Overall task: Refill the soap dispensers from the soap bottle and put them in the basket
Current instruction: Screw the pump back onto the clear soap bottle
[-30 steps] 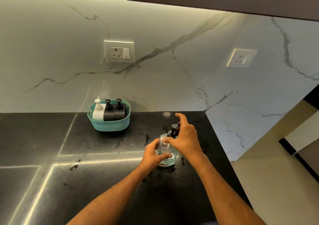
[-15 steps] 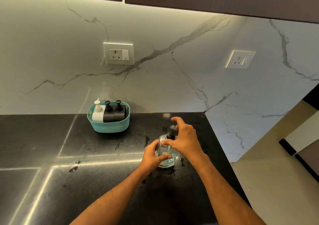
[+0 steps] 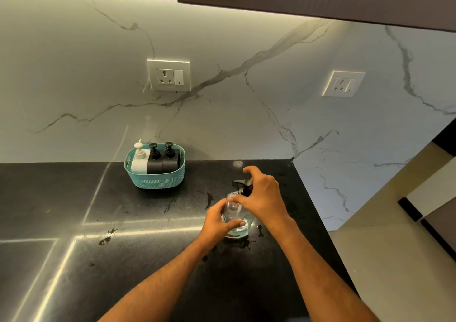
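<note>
On the black counter [image 3: 148,260], well right of the teal basket [image 3: 158,178], we steady the clear dispenser [image 3: 238,219] in our curled left hand [image 3: 219,223] and should twist straight while our right hand [image 3: 264,198] pinches its black pump [image 3: 245,187]; little liquid shows inside
</note>
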The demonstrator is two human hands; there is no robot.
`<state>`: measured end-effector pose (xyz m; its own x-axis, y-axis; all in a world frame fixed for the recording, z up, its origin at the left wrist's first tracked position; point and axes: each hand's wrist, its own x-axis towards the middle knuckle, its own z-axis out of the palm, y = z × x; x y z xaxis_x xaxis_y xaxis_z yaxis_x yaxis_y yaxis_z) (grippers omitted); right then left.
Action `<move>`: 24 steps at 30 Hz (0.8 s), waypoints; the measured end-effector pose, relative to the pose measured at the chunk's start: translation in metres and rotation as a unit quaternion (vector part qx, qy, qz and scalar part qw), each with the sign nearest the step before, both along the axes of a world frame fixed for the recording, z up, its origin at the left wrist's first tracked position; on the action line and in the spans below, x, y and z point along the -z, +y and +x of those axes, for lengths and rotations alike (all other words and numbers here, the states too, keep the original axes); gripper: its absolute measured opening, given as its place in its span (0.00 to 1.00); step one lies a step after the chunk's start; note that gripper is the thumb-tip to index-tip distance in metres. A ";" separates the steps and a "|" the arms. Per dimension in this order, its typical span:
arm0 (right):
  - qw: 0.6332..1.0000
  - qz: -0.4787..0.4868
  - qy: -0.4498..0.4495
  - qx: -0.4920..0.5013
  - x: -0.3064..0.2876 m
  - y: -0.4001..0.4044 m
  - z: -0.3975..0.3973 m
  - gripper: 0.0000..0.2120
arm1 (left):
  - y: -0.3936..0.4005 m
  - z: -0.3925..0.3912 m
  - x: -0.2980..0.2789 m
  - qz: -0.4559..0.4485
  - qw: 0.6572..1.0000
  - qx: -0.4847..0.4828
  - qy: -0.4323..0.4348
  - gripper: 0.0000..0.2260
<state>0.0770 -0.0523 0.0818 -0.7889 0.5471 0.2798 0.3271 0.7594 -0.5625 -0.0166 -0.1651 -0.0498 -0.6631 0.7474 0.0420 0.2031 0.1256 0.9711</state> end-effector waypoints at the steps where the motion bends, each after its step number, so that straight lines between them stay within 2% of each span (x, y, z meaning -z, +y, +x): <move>1: 1.000 0.006 -0.001 0.014 -0.001 0.000 -0.001 0.39 | 0.000 0.000 0.000 -0.001 1.000 -0.003 0.001 0.26; 4: 1.000 -0.011 -0.014 0.020 -0.003 -0.001 0.000 0.41 | 0.001 0.001 -0.002 0.002 1.000 -0.002 -0.002 0.25; 8: 0.998 -0.057 -0.006 -0.036 -0.002 0.004 0.002 0.39 | 0.001 0.001 -0.003 0.001 1.000 0.004 -0.005 0.25; 12: 1.000 -0.025 -0.001 0.007 -0.001 0.001 0.000 0.40 | 0.000 0.000 -0.001 -0.006 1.000 0.002 -0.001 0.25; 16: 0.999 -0.044 -0.009 0.021 0.000 0.002 0.000 0.41 | 0.001 0.000 -0.004 -0.009 1.000 -0.002 -0.001 0.24; 19: 0.998 -0.063 -0.016 -0.023 -0.001 0.006 0.002 0.38 | 0.002 0.001 -0.005 -0.013 1.000 0.000 -0.006 0.25; 24: 0.999 -0.033 -0.007 -0.024 0.001 0.005 0.002 0.25 | 0.002 0.002 -0.007 -0.017 1.000 -0.004 -0.004 0.24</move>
